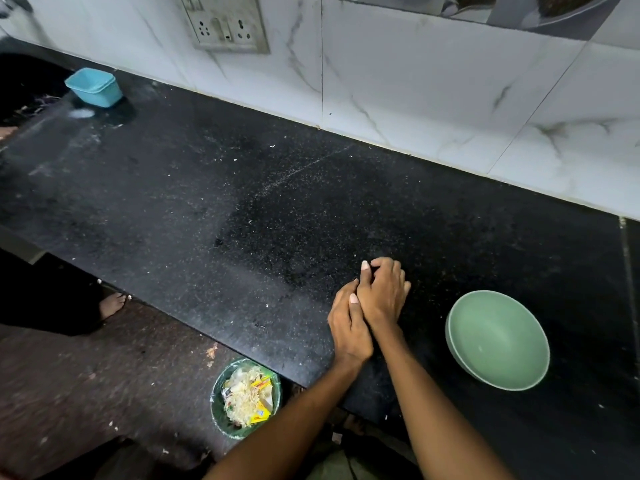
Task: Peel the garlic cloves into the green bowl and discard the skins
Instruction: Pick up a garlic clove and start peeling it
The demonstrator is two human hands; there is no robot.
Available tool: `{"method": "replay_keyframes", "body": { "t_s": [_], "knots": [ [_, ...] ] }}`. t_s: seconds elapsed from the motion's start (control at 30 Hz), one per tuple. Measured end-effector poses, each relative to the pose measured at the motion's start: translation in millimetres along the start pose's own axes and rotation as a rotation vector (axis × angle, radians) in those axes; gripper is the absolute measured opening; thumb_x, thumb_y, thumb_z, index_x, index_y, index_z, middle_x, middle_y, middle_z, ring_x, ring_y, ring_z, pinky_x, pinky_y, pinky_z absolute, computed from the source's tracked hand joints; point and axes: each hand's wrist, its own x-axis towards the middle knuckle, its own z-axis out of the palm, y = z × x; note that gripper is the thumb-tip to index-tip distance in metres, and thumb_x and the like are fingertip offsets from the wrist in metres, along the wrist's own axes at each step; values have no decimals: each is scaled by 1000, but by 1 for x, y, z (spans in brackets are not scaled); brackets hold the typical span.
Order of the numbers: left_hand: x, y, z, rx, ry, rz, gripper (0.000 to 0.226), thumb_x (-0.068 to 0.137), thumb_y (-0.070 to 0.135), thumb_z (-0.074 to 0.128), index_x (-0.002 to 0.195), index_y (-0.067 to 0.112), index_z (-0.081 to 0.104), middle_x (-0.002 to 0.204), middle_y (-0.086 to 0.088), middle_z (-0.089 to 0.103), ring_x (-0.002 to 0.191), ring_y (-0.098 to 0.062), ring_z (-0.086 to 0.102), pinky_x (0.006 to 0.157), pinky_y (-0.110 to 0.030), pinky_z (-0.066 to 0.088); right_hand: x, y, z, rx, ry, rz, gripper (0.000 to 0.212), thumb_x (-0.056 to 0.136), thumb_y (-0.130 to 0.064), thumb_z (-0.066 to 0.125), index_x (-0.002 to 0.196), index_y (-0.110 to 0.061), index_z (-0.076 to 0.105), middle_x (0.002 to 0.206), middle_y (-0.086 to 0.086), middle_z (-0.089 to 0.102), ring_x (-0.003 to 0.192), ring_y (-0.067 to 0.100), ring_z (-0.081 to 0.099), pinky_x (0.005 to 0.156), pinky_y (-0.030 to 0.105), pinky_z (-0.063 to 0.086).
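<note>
- On the black counter (242,209), a person's left hand (348,327) and right hand (382,294) lay pressed together; whether they held garlic could not be told.
- Just right, the green bowl (498,341) sat upright.
- Below, a waste bin (246,398) stood on the floor.

Nothing readable is showing anywhere; the yellow wrappers (260,412) lying in the waste bin (218,393), down and left of the clasped hands, are carrying print too small and blurred to make out; the wall socket plate (227,24) far above is bearing no legible marking.
</note>
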Motion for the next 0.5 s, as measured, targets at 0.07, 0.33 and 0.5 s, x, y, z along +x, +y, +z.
{"method": "replay_keyframes", "body": {
  "t_s": [0.07, 0.33, 0.5],
  "knots": [
    [1, -2, 0, -8, -12, -7, 48, 104, 31, 33, 126, 4, 67, 125, -4, 68, 118, -12, 61, 102, -40, 48, 10, -6, -9, 67, -92, 104, 24, 102, -43, 54, 102, -21, 63, 111, 2, 64, 112, 24, 57, 102, 41, 35],
    [1, 0, -1, -57, 0, -26, 54, 103, 38, 31, 126, 3, 66, 125, -3, 68, 118, -16, 62, 102, -44, 50, 71, -81, -98, 384, 332, -157, 27, 103, -33, 48, 95, -13, 65, 94, -2, 65, 88, 18, 57, 83, 34, 42],
    [-1, 2, -4, -39, -30, -30, 49, 104, 33, 33, 128, 5, 65, 126, -4, 67, 118, -15, 61, 103, -42, 48, 19, -30, -20, 77, 248, -169, 23, 103, -32, 45, 100, -15, 59, 101, 7, 57, 94, 26, 55, 85, 41, 38]
  ]
}}
